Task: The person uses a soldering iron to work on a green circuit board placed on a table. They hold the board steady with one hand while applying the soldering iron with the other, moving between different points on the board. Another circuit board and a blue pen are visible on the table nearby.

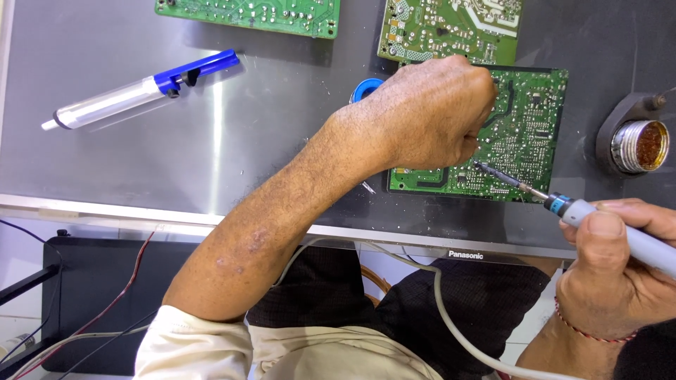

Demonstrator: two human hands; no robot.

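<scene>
Three green circuit boards, one soldering iron, one blue-and-silver solder sucker, one tip-cleaner stand with brass wool, one blue solder spool, and two hands.

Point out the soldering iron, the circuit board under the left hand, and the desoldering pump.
soldering iron (620, 231): head view, on its grey handle in the right hand (620, 281).
circuit board (528, 134): head view, on its bare green face beside the left hand (429, 112).
desoldering pump (113, 102): head view, on its silver barrel.
</scene>
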